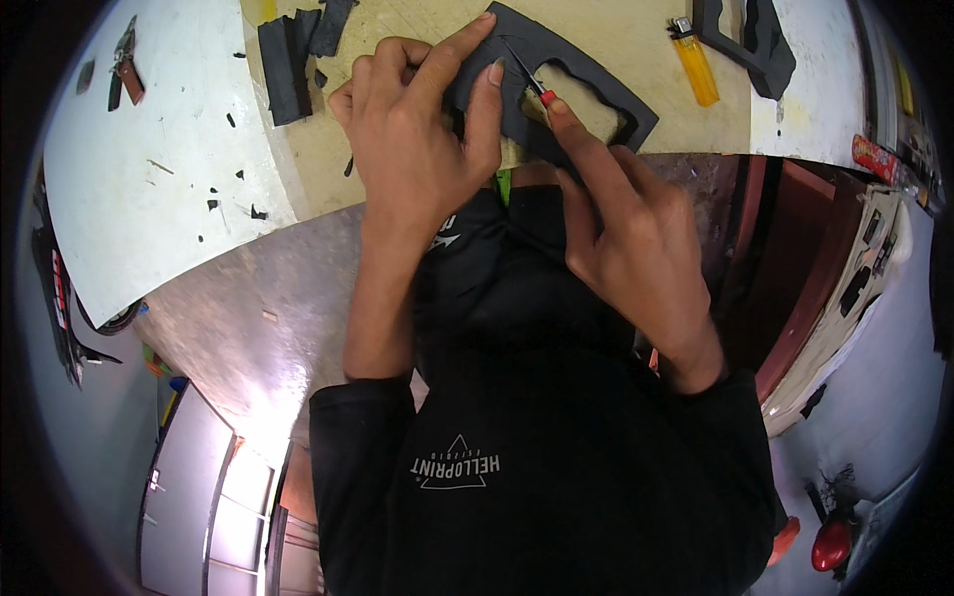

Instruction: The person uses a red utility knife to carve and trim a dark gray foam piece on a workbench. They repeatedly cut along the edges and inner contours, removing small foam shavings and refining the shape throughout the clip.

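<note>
On the table (129, 199), the dark panel (532, 38) lies under your half-spread left hand (412, 124), fingertips resting on it; your right hand (636, 214), fingers curled, pinches the red-handled blade (534, 79), and a slip could cut your nearby left thumb (484, 114). Count one panel, two hands, one yellow lighter (694, 65), one blade.

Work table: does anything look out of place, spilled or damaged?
Small dark scraps lie strewn on the white left side of the table, apart from the black piece under the left hand; possibly uncleared offcuts. No spill shows.
</note>
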`<action>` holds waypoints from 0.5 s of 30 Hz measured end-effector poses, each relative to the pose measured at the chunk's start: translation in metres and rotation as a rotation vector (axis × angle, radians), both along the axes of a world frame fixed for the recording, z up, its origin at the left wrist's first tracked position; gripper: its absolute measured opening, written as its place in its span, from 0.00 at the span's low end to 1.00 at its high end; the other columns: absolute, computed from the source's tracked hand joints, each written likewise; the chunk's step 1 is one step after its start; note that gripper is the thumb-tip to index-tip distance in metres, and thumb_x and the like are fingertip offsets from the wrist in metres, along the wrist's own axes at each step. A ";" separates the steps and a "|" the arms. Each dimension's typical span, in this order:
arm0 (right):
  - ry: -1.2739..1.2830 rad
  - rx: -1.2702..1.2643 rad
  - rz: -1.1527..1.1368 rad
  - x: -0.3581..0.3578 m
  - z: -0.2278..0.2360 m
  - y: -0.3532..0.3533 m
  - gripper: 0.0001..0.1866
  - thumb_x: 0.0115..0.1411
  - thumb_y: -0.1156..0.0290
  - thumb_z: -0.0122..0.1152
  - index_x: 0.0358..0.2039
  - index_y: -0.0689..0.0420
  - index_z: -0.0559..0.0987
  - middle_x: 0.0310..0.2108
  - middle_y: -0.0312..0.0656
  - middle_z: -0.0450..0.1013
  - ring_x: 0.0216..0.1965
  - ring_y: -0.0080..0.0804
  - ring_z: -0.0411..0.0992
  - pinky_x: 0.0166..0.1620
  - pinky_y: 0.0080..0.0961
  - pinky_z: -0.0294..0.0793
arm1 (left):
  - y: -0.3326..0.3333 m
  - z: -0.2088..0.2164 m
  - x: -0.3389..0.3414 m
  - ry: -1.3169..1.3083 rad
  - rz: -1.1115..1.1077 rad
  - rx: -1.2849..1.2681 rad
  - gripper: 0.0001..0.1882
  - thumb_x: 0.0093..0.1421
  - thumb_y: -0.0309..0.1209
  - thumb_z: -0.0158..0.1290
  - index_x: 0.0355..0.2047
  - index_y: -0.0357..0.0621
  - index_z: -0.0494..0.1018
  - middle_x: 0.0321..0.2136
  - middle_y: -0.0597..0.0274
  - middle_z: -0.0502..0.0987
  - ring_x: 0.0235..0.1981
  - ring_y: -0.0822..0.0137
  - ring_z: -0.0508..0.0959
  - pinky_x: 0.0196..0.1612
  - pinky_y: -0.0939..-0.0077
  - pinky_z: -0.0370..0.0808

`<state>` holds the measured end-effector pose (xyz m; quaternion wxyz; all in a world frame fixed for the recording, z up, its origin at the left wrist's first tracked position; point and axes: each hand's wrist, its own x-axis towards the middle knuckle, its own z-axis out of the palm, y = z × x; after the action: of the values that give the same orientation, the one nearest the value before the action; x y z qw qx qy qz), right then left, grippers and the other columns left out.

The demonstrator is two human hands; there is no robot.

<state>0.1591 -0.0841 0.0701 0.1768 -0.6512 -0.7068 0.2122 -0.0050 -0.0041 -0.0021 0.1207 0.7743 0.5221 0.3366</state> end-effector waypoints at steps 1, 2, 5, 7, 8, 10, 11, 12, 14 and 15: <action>-0.003 0.000 0.006 0.000 0.001 0.000 0.30 0.55 0.83 0.64 0.60 0.55 0.75 0.26 0.51 0.75 0.26 0.52 0.78 0.28 0.42 0.75 | 0.000 0.000 0.000 0.002 0.003 -0.004 0.18 0.58 0.34 0.62 0.50 0.59 0.82 0.29 0.70 0.70 0.32 0.68 0.71 0.41 0.70 0.59; -0.005 0.010 0.001 0.000 0.001 -0.001 0.30 0.55 0.83 0.64 0.60 0.54 0.75 0.26 0.51 0.75 0.26 0.52 0.78 0.28 0.42 0.75 | -0.001 0.000 0.000 0.005 0.006 -0.007 0.18 0.58 0.34 0.62 0.50 0.59 0.82 0.29 0.69 0.70 0.32 0.68 0.71 0.41 0.70 0.59; 0.001 0.004 -0.022 -0.002 0.001 -0.007 0.31 0.55 0.83 0.64 0.61 0.54 0.74 0.26 0.51 0.75 0.26 0.51 0.78 0.29 0.42 0.75 | 0.001 -0.002 0.002 -0.013 0.026 -0.014 0.18 0.56 0.36 0.63 0.49 0.61 0.83 0.28 0.70 0.70 0.32 0.68 0.70 0.41 0.69 0.58; 0.019 -0.050 -0.050 0.002 0.006 -0.017 0.31 0.55 0.83 0.65 0.61 0.53 0.74 0.26 0.51 0.75 0.26 0.50 0.78 0.29 0.42 0.75 | 0.001 -0.004 0.002 -0.019 0.034 -0.014 0.19 0.55 0.37 0.63 0.48 0.62 0.83 0.28 0.70 0.70 0.32 0.68 0.69 0.41 0.68 0.57; 0.007 -0.104 -0.039 0.005 0.012 -0.022 0.31 0.55 0.83 0.65 0.61 0.55 0.74 0.28 0.52 0.76 0.27 0.50 0.79 0.30 0.41 0.77 | 0.001 -0.004 0.001 -0.014 0.035 -0.009 0.19 0.55 0.37 0.63 0.48 0.62 0.83 0.28 0.70 0.70 0.32 0.68 0.69 0.41 0.68 0.57; -0.026 -0.219 -0.017 0.015 0.026 -0.032 0.30 0.55 0.83 0.65 0.60 0.57 0.75 0.32 0.53 0.78 0.29 0.49 0.81 0.32 0.39 0.79 | -0.002 -0.003 0.001 -0.011 0.030 -0.006 0.18 0.56 0.36 0.63 0.49 0.60 0.83 0.28 0.70 0.69 0.32 0.68 0.69 0.42 0.69 0.58; -0.004 -0.163 -0.019 0.021 0.027 -0.036 0.29 0.55 0.83 0.65 0.59 0.58 0.75 0.36 0.54 0.79 0.32 0.48 0.81 0.34 0.37 0.80 | -0.002 0.000 0.002 -0.003 0.021 -0.001 0.18 0.57 0.35 0.62 0.50 0.59 0.83 0.28 0.70 0.69 0.32 0.68 0.69 0.42 0.69 0.58; 0.016 -0.112 -0.026 0.026 0.029 -0.040 0.28 0.55 0.83 0.66 0.59 0.60 0.75 0.39 0.54 0.79 0.34 0.47 0.82 0.36 0.35 0.80 | -0.002 0.002 0.002 0.002 0.007 -0.001 0.18 0.58 0.33 0.62 0.50 0.57 0.83 0.28 0.70 0.69 0.32 0.68 0.69 0.42 0.70 0.58; 0.076 -0.025 -0.054 0.027 0.026 -0.041 0.27 0.55 0.83 0.66 0.58 0.62 0.76 0.44 0.55 0.80 0.38 0.45 0.83 0.40 0.32 0.81 | -0.002 0.000 0.002 -0.010 0.003 0.000 0.18 0.58 0.33 0.61 0.50 0.57 0.83 0.28 0.70 0.69 0.33 0.68 0.69 0.42 0.70 0.58; 0.113 0.011 -0.078 0.025 0.023 -0.036 0.26 0.55 0.83 0.66 0.57 0.63 0.76 0.47 0.55 0.79 0.40 0.44 0.83 0.41 0.31 0.81 | 0.000 0.000 0.002 -0.017 0.000 0.003 0.18 0.58 0.33 0.61 0.50 0.57 0.83 0.28 0.69 0.69 0.33 0.68 0.69 0.42 0.69 0.58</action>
<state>0.1842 -0.1199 0.0926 0.2284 -0.6642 -0.6710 0.2376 -0.0035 -0.0044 -0.0018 0.1240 0.7715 0.5205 0.3442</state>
